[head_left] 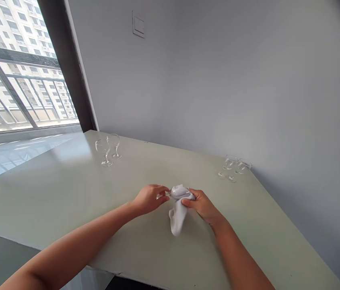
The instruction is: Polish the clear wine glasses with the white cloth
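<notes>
A stemmed glass is held sideways above the table, its bowl to the right and its foot to the left. My left hand grips it by the stem and foot, fingers pinched. A white cloth is tucked around and partly inside the bowl and hangs down below it. My right hand holds the cloth against the bowl's rim, thumb in front; the fingers behind are partly hidden.
Two clear stemmed glasses stand upright at the back left of the pale table. Two more glasses stand at the back right near the grey wall. A window is at the far left.
</notes>
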A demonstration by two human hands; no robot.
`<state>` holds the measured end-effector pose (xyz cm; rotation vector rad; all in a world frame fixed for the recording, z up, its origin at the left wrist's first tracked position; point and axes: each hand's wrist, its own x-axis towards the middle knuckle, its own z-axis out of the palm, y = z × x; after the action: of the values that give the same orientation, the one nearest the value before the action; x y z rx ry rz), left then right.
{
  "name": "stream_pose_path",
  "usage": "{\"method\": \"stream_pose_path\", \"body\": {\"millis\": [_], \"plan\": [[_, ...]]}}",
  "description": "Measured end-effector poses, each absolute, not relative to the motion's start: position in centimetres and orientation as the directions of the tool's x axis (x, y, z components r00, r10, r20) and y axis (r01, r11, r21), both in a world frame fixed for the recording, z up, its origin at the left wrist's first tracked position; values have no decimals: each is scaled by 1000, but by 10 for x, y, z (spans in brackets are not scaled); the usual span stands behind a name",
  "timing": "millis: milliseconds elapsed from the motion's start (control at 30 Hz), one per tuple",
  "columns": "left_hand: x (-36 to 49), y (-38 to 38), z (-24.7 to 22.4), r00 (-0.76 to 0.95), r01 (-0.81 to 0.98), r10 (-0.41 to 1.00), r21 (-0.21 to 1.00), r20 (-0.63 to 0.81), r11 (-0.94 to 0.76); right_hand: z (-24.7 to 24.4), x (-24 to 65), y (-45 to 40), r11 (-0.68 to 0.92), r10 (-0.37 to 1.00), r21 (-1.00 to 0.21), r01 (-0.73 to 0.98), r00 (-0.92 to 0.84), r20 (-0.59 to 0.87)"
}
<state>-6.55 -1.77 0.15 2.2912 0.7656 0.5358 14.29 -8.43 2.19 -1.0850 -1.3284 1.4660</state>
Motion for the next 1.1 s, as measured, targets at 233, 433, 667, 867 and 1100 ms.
{"method": "stream_pose_path", "body": {"millis": [233,433,667,867,1100], "plan": [[-77,-4,-6,712,459,484,186,508,-869,-1,120,-81,-130,966,-970,-208,-247,-77],[-79,-3,3,735,394,660,694,155,-602,29,127,-93,69,918,-982,176,-398,-7],[-81,5,14,675,447,716,870,-175,-210,20,157,-81,365,930,-650,667,-293,221],[-82,10,7,376,654,927,706,10,-273,0,156,-72,350,740,-141,926,-181,648],[-68,-15,-4,652,576,685,375,325,-726,-4,102,-81,556,693,-70,828,-415,589]]}}
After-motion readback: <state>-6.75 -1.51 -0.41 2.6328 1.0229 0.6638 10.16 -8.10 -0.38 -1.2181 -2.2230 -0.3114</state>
